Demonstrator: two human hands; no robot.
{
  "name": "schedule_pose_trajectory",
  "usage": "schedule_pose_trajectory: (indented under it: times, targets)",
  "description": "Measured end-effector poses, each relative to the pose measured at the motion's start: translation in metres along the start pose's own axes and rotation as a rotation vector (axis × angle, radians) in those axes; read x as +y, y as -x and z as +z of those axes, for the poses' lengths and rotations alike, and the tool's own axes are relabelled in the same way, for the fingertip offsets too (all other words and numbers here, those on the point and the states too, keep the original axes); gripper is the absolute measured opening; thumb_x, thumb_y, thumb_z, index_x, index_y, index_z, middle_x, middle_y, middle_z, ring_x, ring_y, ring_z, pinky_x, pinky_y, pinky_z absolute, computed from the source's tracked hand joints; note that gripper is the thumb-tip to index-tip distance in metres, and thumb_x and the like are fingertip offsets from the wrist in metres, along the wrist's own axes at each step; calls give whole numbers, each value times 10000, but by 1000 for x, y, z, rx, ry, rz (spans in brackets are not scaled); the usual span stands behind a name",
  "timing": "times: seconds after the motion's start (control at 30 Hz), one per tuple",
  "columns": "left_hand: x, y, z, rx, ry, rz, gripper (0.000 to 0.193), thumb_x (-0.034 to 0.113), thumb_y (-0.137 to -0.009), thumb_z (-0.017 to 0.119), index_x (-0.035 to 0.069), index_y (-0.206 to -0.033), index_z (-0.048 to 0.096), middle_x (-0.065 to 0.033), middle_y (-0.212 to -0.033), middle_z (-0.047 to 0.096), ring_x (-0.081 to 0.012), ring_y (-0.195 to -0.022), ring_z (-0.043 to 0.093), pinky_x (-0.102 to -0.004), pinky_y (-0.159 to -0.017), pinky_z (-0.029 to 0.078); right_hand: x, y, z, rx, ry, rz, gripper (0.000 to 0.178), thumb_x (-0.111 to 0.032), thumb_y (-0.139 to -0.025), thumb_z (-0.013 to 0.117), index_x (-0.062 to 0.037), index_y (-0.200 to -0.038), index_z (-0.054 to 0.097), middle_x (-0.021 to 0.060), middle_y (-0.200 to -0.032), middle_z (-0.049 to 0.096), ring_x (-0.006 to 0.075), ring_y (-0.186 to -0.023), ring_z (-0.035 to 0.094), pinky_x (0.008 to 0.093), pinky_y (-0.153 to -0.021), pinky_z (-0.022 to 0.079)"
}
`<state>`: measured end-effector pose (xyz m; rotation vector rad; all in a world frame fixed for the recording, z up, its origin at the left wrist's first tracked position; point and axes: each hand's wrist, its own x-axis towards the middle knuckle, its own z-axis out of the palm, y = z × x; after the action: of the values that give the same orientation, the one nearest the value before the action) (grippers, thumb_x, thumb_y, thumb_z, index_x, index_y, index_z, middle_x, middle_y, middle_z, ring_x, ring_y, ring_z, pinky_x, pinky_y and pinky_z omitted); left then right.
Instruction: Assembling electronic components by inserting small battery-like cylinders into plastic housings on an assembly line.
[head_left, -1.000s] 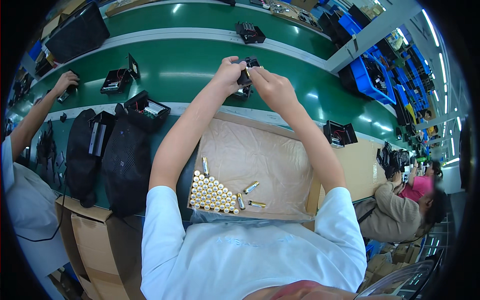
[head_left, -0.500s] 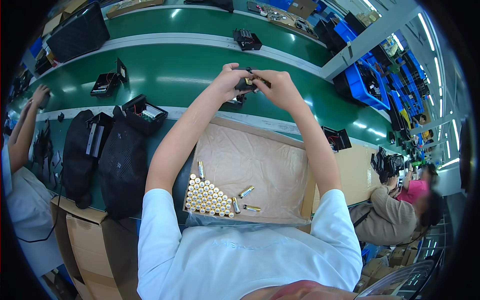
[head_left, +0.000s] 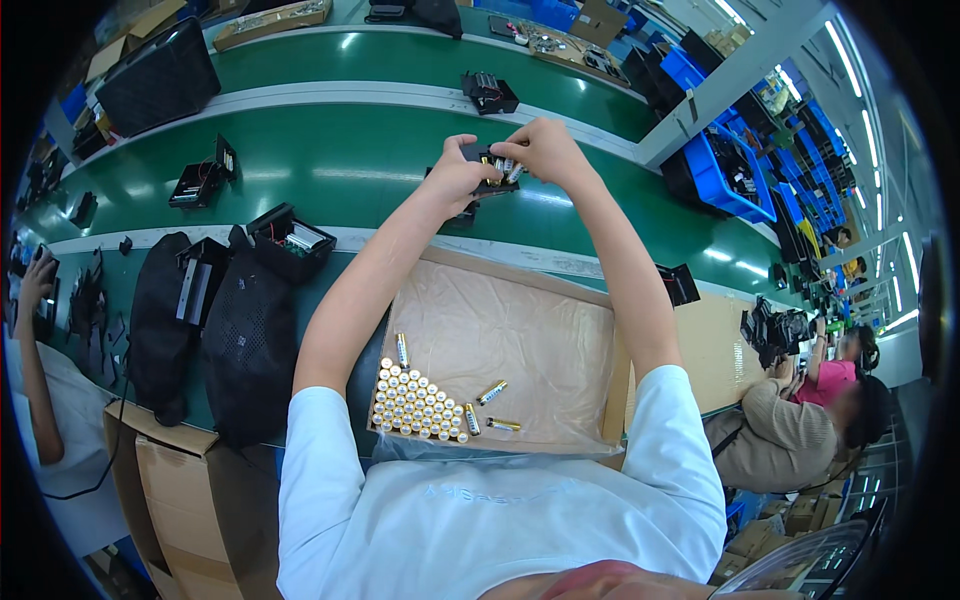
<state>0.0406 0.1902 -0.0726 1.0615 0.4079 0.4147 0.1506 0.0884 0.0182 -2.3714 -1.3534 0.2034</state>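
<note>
While the left hand (head_left: 460, 178) is supporting it from the left, a black plastic battery holder (head_left: 500, 189) is sitting between the two hands' fingers, just above a long, glossy green counter (head_left: 350, 140). The left fingers are gripping the holder, with the thumb pressing across its near side and the index finger rising apart from it. The right hand (head_left: 548, 152) is reaching in from the other side, its fingers bunching closely and touching the top of the gold-and-silver cylindrical batteries (head_left: 515, 173) in the holder; whether they are pinching one of these, I cannot tell. At least three batteries are showing there, the full number being hidden by the hands.

Nearer the body, a shallow brown cardboard tray (head_left: 618, 400) with a clear plastic lining is holding four loose gold-and-silver batteries (head_left: 492, 392), lying apart from several dozen upright batteries (head_left: 415, 403), which are standing too tightly packed for an exact count. Two black fabric bags (head_left: 250, 350) are lying left of the tray, and one black box with a raised lid (head_left: 203, 178) is resting beyond them on the counter.
</note>
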Motion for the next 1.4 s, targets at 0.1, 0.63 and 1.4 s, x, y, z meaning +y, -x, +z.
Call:
schedule_pose_trajectory:
  times: [0.1, 0.63, 1.4]
  targets:
    - [2, 4, 1, 28, 0, -13, 770, -127, -762, 668, 42, -1407, 282, -269, -1279, 428, -349, -1063, 589, -442, -835, 563, -1, -8, -1, -56, -23, 42, 296, -252, -890, 741, 42, -888, 769, 64, -634, 649, 123, -441, 473, 265, -428, 397]
    - [-1, -5, -10, 73, -193, 134, 720, -51, -751, 736, 18, -1359, 356, -236, -1212, 504, -295, -966, 632, -359, -789, 562, 4, 36, 11, -2, -207, 209, 425, -409, -919, 672, 9, -868, 730, 55, -635, 656, 121, -499, 551, 250, -488, 455]
    - [6, -13, -15, 89, -32, 89, 555, 62, -852, 626, 32, -1346, 374, -226, -1200, 497, -283, -971, 575, -379, -782, 540, 2, 5, 51, 261, 68, 89, 298, -270, -784, 657, 8, -704, 727, 113, -617, 650, 234, -558, 593, 334, -583, 525]
